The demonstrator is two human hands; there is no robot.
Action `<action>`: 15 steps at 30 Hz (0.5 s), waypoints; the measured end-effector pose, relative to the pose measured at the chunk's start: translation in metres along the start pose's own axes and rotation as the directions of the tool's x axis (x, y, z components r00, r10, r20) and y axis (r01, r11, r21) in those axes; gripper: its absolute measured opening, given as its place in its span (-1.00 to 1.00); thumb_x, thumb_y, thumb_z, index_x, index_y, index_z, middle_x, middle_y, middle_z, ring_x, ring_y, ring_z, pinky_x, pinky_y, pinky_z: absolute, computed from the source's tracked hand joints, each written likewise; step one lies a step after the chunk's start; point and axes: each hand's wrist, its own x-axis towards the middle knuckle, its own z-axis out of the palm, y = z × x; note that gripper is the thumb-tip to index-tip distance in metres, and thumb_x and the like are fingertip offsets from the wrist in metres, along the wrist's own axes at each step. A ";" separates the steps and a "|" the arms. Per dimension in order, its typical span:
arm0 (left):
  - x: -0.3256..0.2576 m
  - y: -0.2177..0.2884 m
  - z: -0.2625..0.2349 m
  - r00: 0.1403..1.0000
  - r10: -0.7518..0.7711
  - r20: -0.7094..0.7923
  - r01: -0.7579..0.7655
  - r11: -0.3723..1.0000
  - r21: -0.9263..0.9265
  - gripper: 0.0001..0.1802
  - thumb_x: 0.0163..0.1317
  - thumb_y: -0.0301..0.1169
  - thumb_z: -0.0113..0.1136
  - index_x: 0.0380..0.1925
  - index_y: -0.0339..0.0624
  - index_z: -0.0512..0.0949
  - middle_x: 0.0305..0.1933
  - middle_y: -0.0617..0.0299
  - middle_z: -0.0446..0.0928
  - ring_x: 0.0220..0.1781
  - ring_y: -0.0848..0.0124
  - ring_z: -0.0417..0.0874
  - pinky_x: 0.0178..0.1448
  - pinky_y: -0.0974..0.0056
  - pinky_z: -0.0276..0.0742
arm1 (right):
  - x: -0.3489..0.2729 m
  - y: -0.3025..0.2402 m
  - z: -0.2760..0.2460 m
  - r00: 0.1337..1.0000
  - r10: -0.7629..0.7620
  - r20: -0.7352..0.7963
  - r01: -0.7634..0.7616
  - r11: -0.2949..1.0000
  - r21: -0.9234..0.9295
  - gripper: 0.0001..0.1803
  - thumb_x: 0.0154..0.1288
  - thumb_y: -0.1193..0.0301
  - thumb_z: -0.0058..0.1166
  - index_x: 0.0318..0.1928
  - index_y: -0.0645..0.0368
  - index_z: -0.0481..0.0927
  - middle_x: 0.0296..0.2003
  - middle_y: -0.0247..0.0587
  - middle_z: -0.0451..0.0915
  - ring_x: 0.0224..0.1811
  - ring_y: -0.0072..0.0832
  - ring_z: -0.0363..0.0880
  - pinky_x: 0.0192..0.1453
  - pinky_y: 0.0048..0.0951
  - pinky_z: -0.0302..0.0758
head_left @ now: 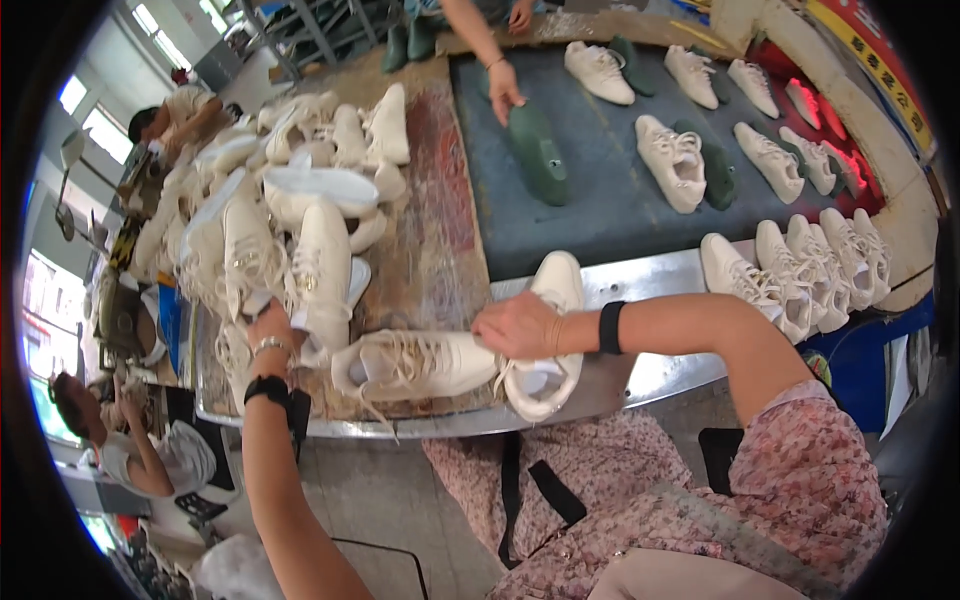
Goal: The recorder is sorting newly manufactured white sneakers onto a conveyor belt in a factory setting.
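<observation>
The table's near metal rim curved below the work, and the board showed as a worn strip between the shoe pile on the left and the dark belt on the right. A metal strip ran along the belt's near edge — the shoe row stood over its right part. Far off, a co-worker's hand touched a green last on the belt.

Close to the near rim lay a cream shoe, toe to the right, laces loose, one end trailing toward the edge. Just right of it, a second shoe pointed its toe away, white lining visible inside. The right hand lay across it, fingers bent by the first shoe's toe; the left hand reached, fingers curled, into the pile's near end — I couldn't tell whether either gripped.
</observation>
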 end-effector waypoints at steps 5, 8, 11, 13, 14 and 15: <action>0.002 0.001 0.008 1.000 0.010 -0.011 -0.010 0.999 0.034 -0.19 -0.19 -0.06 0.37 0.03 -0.24 0.27 -0.09 -0.05 0.56 -0.03 0.14 0.59 0.02 0.12 0.50 | 0.015 0.015 -0.015 0.913 0.133 0.386 -0.267 0.909 0.319 -0.71 0.26 0.22 -0.07 -0.20 0.14 0.57 -0.26 -0.14 0.59 -0.22 -0.28 0.56 -0.13 -0.36 0.48; 0.003 -0.010 0.019 1.000 0.012 -0.017 -0.011 0.999 0.053 -0.19 -0.16 -0.09 0.33 0.07 -0.23 0.22 -0.09 -0.04 0.56 -0.04 0.17 0.60 0.00 0.13 0.50 | 0.037 0.053 -0.056 0.840 -0.133 0.526 -0.269 0.740 0.616 -0.54 0.21 0.32 0.00 0.13 0.16 0.41 0.11 -0.08 0.38 0.16 -0.29 0.35 0.22 -0.37 0.31; 0.004 -0.012 0.012 1.000 0.027 0.017 -0.027 0.999 0.030 -0.22 -0.14 -0.12 0.31 0.06 -0.23 0.22 -0.16 -0.04 0.58 -0.09 0.15 0.62 -0.03 0.10 0.50 | 0.027 0.065 -0.108 0.764 -0.151 0.627 -0.111 0.927 0.358 -0.23 -0.05 0.39 0.14 0.26 0.12 0.21 0.23 0.00 0.21 0.31 -0.19 0.15 0.37 -0.32 0.12; 0.008 -0.011 0.012 0.999 0.042 0.017 -0.043 0.999 0.022 -0.24 -0.12 -0.13 0.30 0.05 -0.24 0.22 -0.19 -0.04 0.59 -0.12 0.14 0.63 -0.05 0.09 0.51 | -0.002 0.067 -0.104 0.744 -0.284 0.605 0.196 0.958 0.208 -0.16 -0.12 0.35 0.18 0.28 0.04 0.19 0.12 -0.05 0.31 0.24 -0.18 0.20 0.29 -0.25 0.17; 0.010 -0.008 0.013 0.999 0.055 0.001 -0.055 0.998 0.013 -0.27 -0.12 -0.16 0.29 0.04 -0.24 0.24 -0.23 -0.03 0.60 -0.15 0.13 0.63 -0.07 0.09 0.51 | -0.011 0.062 -0.102 0.738 -0.282 0.613 0.195 0.959 0.206 -0.16 -0.12 0.35 0.18 0.28 0.04 0.19 0.12 -0.05 0.31 0.24 -0.18 0.20 0.29 -0.25 0.17; 0.013 -0.007 0.013 0.998 0.059 -0.018 -0.059 0.998 0.009 -0.30 -0.11 -0.19 0.28 0.02 -0.25 0.25 -0.27 -0.01 0.60 -0.18 0.12 0.64 -0.09 0.08 0.52 | -0.018 0.057 -0.098 0.759 -0.224 0.611 0.246 0.968 0.050 -0.16 -0.17 0.30 0.24 0.24 0.03 0.24 0.05 -0.10 0.33 0.14 -0.21 0.25 0.20 -0.25 0.20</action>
